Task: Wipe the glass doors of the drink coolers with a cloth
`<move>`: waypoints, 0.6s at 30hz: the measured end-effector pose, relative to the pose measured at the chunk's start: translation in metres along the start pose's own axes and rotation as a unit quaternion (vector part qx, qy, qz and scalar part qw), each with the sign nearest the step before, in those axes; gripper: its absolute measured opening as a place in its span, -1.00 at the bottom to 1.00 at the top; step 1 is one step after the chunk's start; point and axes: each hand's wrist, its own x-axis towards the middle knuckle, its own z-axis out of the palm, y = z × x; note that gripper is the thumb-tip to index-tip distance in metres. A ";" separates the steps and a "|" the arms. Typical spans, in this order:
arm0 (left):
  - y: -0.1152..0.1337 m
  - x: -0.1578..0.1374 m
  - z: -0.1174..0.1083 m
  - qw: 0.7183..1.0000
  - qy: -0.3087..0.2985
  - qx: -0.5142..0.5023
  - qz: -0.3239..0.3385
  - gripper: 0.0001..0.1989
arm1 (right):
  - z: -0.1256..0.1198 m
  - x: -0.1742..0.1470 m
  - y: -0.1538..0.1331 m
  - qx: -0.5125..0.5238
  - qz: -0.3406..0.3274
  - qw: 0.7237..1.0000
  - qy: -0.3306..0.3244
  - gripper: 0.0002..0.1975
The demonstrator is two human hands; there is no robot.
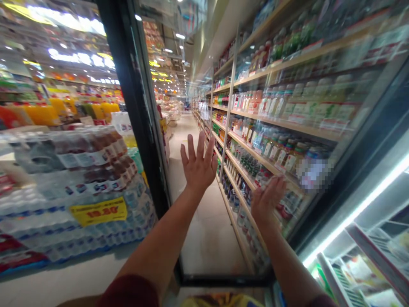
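A glass cooler door point(204, 238) with a black frame point(128, 85) stands swung open in front of me. My left hand point(200, 164) is held up at the middle of the pane, fingers spread, palm turned away from me. Whether its palm presses on the glass I cannot tell. To the right, my right hand point(268, 202) is raised near the pane's hinge-side part, its fingers stretched out and slightly blurred. Neither hand holds anything. Shelves of bottled drinks point(275, 149) show through the glass or as a reflection in it.
On the left stand stacked packs of bottled drinks point(86, 170) with a yellow price sign point(99, 211). A lit cooler interior with shelf racks point(361, 264) lies at the lower right. A yellow package point(220, 299) shows at the bottom edge, below the door.
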 end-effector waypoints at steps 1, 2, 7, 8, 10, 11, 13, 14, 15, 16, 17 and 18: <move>0.000 0.000 0.000 1.000 0.001 -0.002 0.002 -0.44 | 0.003 -0.009 -0.017 0.003 -0.035 0.999 -0.032 -0.24; -0.001 0.000 0.000 1.000 0.001 -0.005 0.003 -0.44 | 0.005 -0.019 -0.032 0.009 -0.079 0.995 -0.065 -0.25; -0.003 0.000 -0.002 1.000 -0.004 -0.014 0.001 -0.44 | 0.004 -0.044 -0.056 0.070 -0.295 0.936 -0.179 -0.45; -0.003 0.000 -0.002 1.000 -0.004 -0.013 0.003 -0.44 | 0.002 -0.042 -0.048 0.070 -0.302 0.934 -0.180 -0.46; -0.003 0.000 -0.002 1.000 0.001 -0.006 0.008 -0.43 | -0.002 -0.031 -0.024 0.048 -0.272 0.948 -0.156 -0.46; -0.003 0.000 -0.002 1.000 0.006 -0.002 0.014 -0.43 | -0.004 -0.024 -0.009 0.032 -0.241 0.961 -0.134 -0.44; -0.003 0.000 -0.002 1.000 0.016 0.010 0.024 -0.41 | -0.008 -0.007 0.024 0.004 -0.153 0.985 -0.077 -0.39; -0.002 0.000 -0.002 0.999 0.019 0.016 0.027 -0.39 | -0.011 0.001 0.040 0.001 -0.101 0.994 -0.044 -0.36; -0.002 0.000 -0.002 0.999 0.022 0.019 0.028 -0.39 | -0.013 0.009 0.053 0.008 -0.046 0.999 -0.010 -0.35; -0.001 0.000 -0.002 0.999 0.024 0.021 0.028 -0.38 | -0.014 0.016 0.062 0.020 0.005 1.000 0.021 -0.35; -0.001 -0.001 -0.002 0.999 0.023 0.021 0.027 -0.38 | -0.016 0.021 0.067 0.033 0.046 0.997 0.045 -0.35; -0.001 -0.001 -0.001 0.999 0.022 0.020 0.025 -0.37 | -0.016 0.024 0.067 0.043 0.072 0.995 0.061 -0.35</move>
